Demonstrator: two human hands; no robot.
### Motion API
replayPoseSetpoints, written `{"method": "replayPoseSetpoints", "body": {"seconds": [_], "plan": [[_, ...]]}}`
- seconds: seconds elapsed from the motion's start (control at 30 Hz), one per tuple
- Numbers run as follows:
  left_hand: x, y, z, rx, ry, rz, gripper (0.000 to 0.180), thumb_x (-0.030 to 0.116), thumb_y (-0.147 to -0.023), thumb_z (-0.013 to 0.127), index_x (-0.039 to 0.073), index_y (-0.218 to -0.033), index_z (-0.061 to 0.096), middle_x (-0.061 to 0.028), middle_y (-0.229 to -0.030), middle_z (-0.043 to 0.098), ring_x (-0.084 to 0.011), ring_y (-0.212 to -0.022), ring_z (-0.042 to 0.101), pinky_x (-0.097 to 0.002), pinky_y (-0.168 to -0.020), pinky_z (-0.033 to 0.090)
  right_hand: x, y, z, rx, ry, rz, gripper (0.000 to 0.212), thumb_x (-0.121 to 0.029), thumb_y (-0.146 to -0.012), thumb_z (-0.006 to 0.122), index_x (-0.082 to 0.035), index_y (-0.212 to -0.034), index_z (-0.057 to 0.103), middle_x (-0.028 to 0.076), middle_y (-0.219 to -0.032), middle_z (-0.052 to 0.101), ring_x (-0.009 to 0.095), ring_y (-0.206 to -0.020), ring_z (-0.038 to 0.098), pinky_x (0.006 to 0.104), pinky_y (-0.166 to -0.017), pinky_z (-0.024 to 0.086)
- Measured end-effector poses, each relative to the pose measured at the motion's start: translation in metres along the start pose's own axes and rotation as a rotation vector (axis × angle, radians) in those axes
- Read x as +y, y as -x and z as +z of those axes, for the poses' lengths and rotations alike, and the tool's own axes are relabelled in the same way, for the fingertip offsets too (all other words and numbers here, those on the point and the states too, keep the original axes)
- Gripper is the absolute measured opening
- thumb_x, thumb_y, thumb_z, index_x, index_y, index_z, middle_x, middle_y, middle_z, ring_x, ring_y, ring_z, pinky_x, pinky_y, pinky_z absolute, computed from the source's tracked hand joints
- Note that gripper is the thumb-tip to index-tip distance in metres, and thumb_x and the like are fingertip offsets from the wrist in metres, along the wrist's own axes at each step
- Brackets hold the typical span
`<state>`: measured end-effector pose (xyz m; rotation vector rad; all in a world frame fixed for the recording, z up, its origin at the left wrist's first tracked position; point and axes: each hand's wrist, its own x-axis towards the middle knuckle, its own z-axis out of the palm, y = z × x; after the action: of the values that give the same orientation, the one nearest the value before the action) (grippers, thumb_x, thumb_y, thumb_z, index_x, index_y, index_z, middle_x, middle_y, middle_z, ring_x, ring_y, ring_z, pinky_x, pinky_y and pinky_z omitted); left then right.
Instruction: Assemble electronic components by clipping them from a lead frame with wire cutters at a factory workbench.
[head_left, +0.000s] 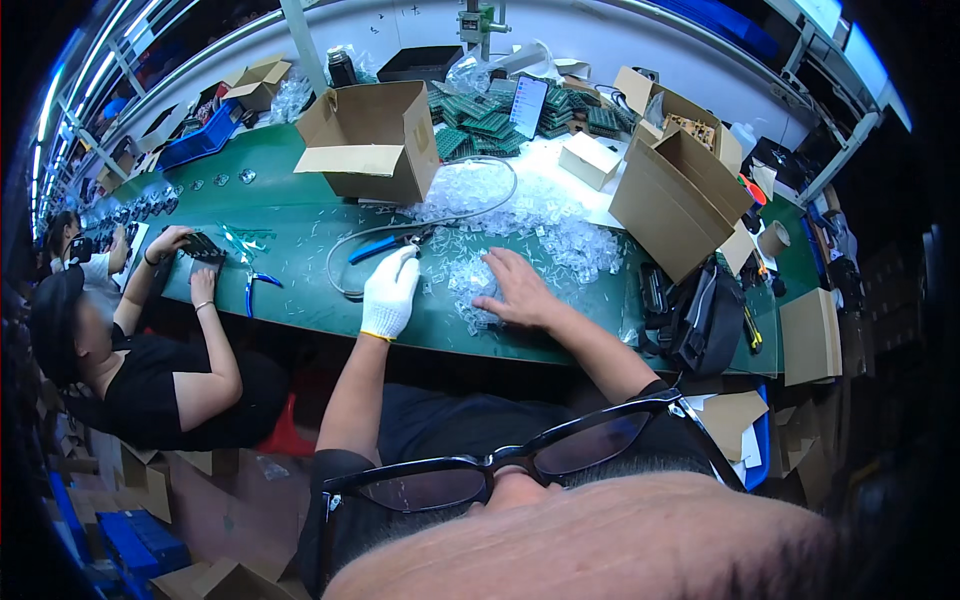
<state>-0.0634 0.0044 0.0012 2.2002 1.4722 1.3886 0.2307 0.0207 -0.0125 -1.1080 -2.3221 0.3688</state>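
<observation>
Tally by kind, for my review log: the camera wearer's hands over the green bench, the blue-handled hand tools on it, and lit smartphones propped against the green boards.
White-gloved left hand: 1
Bare right hand: 1
Blue-handled hand tools: 2
Lit rectangular smartphone: 1
Total: 5

On the far side of the desk (300, 240), a phone (528, 107) is being propped among green boards (480, 120); an open cardboard box (385, 172) is being supported to their left. At right, a black bag (705, 320) is being carried near a tilted carton (672, 205). At left, a dark item (203, 246) is being held by a co-worker (150, 385).
</observation>
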Motion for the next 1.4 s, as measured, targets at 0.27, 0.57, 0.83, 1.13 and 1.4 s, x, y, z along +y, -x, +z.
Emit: {"method": "replayPoseSetpoints", "body": {"seconds": [0.27,0.57,0.83,1.13,1.4], "plan": [[0.017,0.002,0.052,-0.132,0.303,-0.159,0.034,0.018,-0.110,0.059,-0.004,-0.135,0.066,-0.0226,-0.130,0.071,-0.0326,-0.117,0.071,-0.0389,-0.100,0.056,-0.022,0.005,0.004,-0.063,0.182,0.096,0.120,-0.076,-0.079,0.078,0.000,-0.162,0.037,0.034,-0.166,0.033,0.053,-0.155,0.029,0.0640,-0.128,0.022],[0.014,-0.004,0.096,0.069,0.813,-0.480,0.036,0.021,-0.112,0.056,-0.004,-0.135,0.067,-0.0157,-0.126,0.074,-0.0239,-0.117,0.071,-0.0361,-0.101,0.055,-0.028,-0.006,0.017,-0.003,0.232,0.018,0.089,-0.064,-0.082,0.080,-0.014,-0.152,0.056,0.024,-0.157,0.049,0.049,-0.148,0.041,0.0615,-0.123,0.032],[0.033,-0.012,0.089,0.014,0.289,-0.390,0.036,0.020,-0.105,0.066,-0.003,-0.132,0.069,-0.0185,-0.130,0.073,-0.0276,-0.120,0.070,-0.0380,-0.105,0.053,-0.026,-0.011,0.024,0.103,0.166,-0.016,0.063,-0.041,-0.083,0.081,-0.007,-0.135,0.065,0.021,-0.142,0.060,0.044,-0.138,0.050,0.0554,-0.115,0.041],[0.046,-0.027,0.119,0.049,0.583,-0.457,0.031,0.017,-0.104,0.067,-0.005,-0.126,0.072,-0.0145,-0.117,0.078,-0.0233,-0.110,0.072,-0.0353,-0.099,0.054,-0.009,-0.023,0.034,0.239,0.055,0.054,0.049,-0.032,-0.083,0.077,0.000,-0.120,0.069,0.020,-0.127,0.064,0.041,-0.122,0.058,0.0521,-0.106,0.046],[0.023,-0.034,0.144,0.250,1.156,-0.644,0.026,0.014,-0.103,0.067,-0.004,-0.121,0.075,-0.0129,-0.115,0.076,-0.0232,-0.107,0.071,-0.0360,-0.098,0.056,-0.021,-0.042,0.031,0.438,-0.087,0.137,0.034,-0.032,-0.088,0.077,-0.009,-0.112,0.074,0.016,-0.109,0.068,0.038,-0.101,0.068,0.0484,-0.090,0.056]]}}
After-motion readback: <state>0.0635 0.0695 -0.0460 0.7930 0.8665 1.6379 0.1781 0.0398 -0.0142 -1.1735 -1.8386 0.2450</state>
